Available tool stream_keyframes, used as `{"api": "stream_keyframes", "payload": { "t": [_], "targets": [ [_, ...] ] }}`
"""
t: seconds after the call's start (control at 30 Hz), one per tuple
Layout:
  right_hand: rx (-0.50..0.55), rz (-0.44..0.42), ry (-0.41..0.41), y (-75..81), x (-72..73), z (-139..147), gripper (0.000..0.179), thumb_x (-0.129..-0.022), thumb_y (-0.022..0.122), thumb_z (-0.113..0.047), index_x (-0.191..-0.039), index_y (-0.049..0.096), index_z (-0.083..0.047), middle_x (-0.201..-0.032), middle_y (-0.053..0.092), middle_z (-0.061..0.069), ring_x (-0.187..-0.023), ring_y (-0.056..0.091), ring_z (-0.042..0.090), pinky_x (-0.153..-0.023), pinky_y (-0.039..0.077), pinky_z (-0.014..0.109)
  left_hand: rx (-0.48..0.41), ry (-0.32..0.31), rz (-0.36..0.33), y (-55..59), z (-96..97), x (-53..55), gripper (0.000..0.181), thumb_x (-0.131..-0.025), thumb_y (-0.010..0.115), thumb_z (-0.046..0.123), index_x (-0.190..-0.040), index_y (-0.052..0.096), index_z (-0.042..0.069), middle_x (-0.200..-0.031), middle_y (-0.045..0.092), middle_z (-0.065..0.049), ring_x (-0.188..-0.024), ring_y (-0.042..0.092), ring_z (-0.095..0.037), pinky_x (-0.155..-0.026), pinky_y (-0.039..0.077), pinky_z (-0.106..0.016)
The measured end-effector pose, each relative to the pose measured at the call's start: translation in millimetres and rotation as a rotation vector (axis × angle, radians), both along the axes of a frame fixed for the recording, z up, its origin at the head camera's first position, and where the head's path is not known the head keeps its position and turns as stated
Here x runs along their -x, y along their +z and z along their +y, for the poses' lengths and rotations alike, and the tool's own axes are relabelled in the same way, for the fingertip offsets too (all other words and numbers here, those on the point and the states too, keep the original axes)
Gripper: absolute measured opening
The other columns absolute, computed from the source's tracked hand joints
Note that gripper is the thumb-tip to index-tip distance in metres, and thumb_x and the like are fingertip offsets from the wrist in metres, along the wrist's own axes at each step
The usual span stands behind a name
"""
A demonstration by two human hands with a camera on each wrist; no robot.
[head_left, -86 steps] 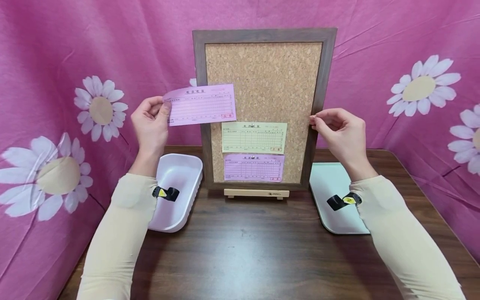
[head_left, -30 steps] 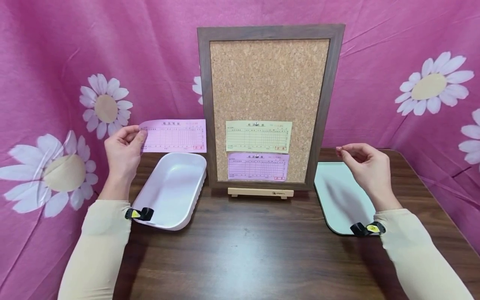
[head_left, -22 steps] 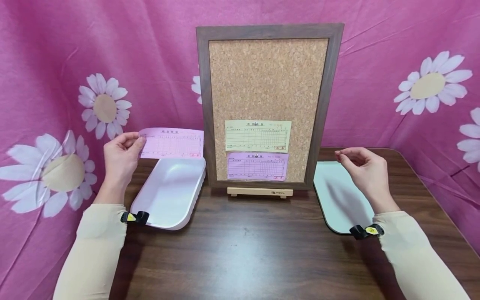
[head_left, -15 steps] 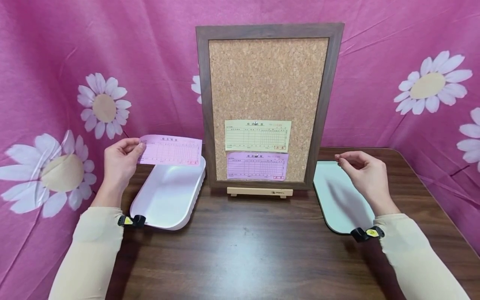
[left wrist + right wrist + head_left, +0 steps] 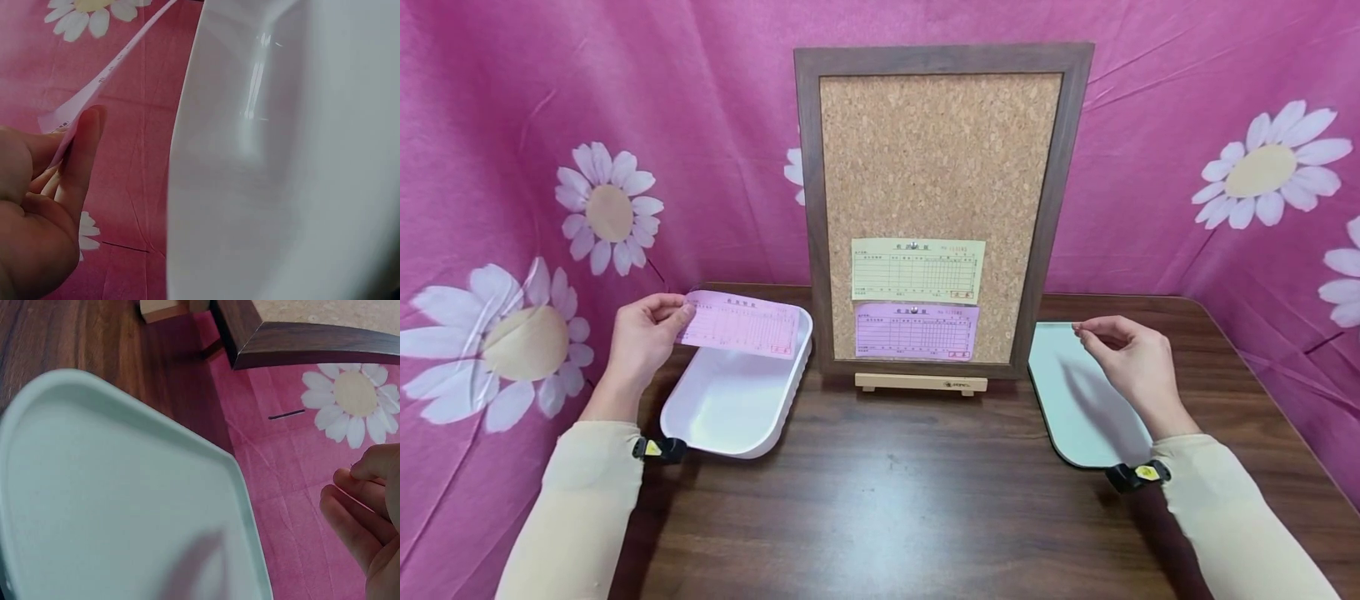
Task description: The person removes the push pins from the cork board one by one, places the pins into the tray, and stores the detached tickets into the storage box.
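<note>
Head view puts the fingers of the left hand (image 5: 651,333) pinched on the left end of a pink printed paper slip (image 5: 741,325), which slants above the far part of a white plastic tray (image 5: 730,408); contact with its rim is unclear. The right hand's (image 5: 1138,367) fingertips pinch what looks like a thin pin (image 5: 352,465), above a pale green shallow tray (image 5: 1060,367). Between the trays, a dark-framed cork board (image 5: 940,158) on the brown wooden counter (image 5: 880,500) bears a pale yellow slip (image 5: 917,271) directly above a purple slip (image 5: 916,333). Apparently the step in hand is bringing slip and pin to separate trays; the next move calls for lowering and releasing each.
</note>
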State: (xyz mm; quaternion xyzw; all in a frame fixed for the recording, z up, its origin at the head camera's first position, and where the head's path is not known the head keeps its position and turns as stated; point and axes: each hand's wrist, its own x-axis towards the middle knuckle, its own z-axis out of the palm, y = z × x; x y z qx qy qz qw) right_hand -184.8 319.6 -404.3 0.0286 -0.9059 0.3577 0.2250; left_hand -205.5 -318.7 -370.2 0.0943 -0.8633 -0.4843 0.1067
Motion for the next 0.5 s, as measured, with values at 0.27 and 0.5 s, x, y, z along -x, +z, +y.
{"api": "stream_keyframes", "payload": {
  "t": [0.27, 0.5],
  "targets": [
    [-0.075, -0.038, -0.018, -10.0, 0.0, 8, 0.014, -0.096, 0.077, -0.011, -0.108, 0.084, -0.007, -0.092, 0.076, -0.029, -0.08, 0.049, -0.035, -0.068, 0.04, 0.0, 0.056, -0.057, -0.055, -8.2, 0.6, 1.2, 0.033, -0.109, 0.064, 0.015, -0.131, 0.068, -0.009, -0.091, 0.072, 0.006, -0.072, 0.061, 0.004, -0.065, 0.056, -0.013],
    [-0.139, -0.058, -0.02, -21.4, 2.4, 10, 0.015, -0.094, 0.078, -0.011, -0.107, 0.085, -0.009, -0.103, 0.082, 0.018, -0.078, 0.043, -0.033, -0.068, 0.039, 0.009, 0.131, -0.078, -0.1, -16.1, 5.0, 1.0, 0.033, -0.11, 0.063, 0.016, -0.131, 0.068, -0.009, -0.118, 0.072, -0.029, -0.074, 0.062, 0.001, -0.065, 0.055, -0.012]
  ]
}}
